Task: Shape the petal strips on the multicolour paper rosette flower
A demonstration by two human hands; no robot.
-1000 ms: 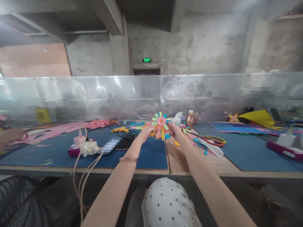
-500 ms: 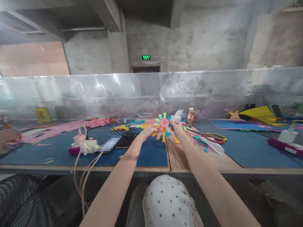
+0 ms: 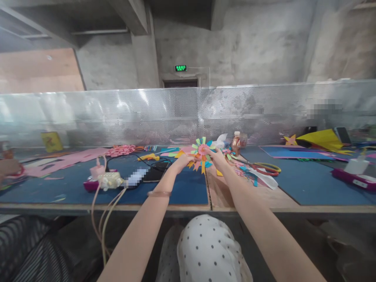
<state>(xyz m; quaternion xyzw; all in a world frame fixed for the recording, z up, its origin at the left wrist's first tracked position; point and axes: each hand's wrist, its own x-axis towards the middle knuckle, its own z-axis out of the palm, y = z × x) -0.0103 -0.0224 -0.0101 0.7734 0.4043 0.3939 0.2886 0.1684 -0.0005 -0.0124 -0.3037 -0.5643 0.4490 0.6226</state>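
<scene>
A many-coloured paper flower (image 3: 202,143), with green, yellow, orange and blue strips round a pink centre, is held up over the table between my two hands. My left hand (image 3: 185,160) grips its lower left side, the fingers partly behind the strips. From the right, my right hand (image 3: 216,157) reaches over it, fingers closed at the pink middle. Just right of my right wrist lie scissors with red and yellow handles (image 3: 266,169) and a heap of paper scraps (image 3: 243,172). A white paper piece (image 3: 267,180) lies by them.
Left are a power strip with plugs (image 3: 110,181), a phone (image 3: 136,178), pink paper sheets (image 3: 70,160) and a yellow tool (image 3: 149,157). A bottle (image 3: 236,143) stands behind. Far right are a yellow sheet (image 3: 320,140) and a purple power strip (image 3: 352,179). Another person's hand (image 3: 10,169) shows far left.
My right hand has moved left, its fingers now over the flower's pink centre instead of its right edge. My left hand stays at the flower. The view has shifted slightly.
</scene>
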